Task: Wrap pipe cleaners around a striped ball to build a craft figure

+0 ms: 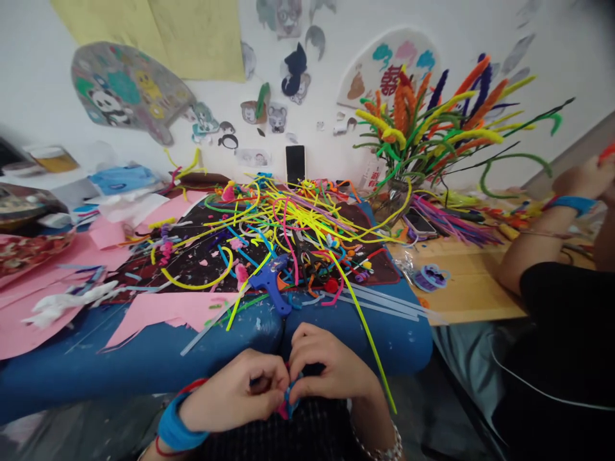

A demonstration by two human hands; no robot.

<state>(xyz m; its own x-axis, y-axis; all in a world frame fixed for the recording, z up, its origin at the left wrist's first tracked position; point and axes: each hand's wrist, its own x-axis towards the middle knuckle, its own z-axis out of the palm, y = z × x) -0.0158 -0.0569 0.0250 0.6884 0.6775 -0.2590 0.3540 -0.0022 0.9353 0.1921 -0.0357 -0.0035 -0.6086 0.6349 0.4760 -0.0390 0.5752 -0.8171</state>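
Observation:
My left hand (235, 392) and my right hand (331, 368) meet low in front of my body, just off the table's near edge. Fingers and thumbs of both are closed on a small pink and blue pipe cleaner piece (288, 402), mostly hidden between them. Beyond them on the table, a blue glue gun (273, 283) lies among loose pipe cleaners. A long yellow-green pipe cleaner (364, 325) hangs over the edge close to my right hand.
A heap of yellow pipe cleaners (302, 214) covers the table's middle. Pink paper (168, 314) and a white object (72, 302) lie left. A phone (295, 164) leans on the wall. At right stand a vase (394, 195) of pipe-cleaner stems and another person's arm (533, 237).

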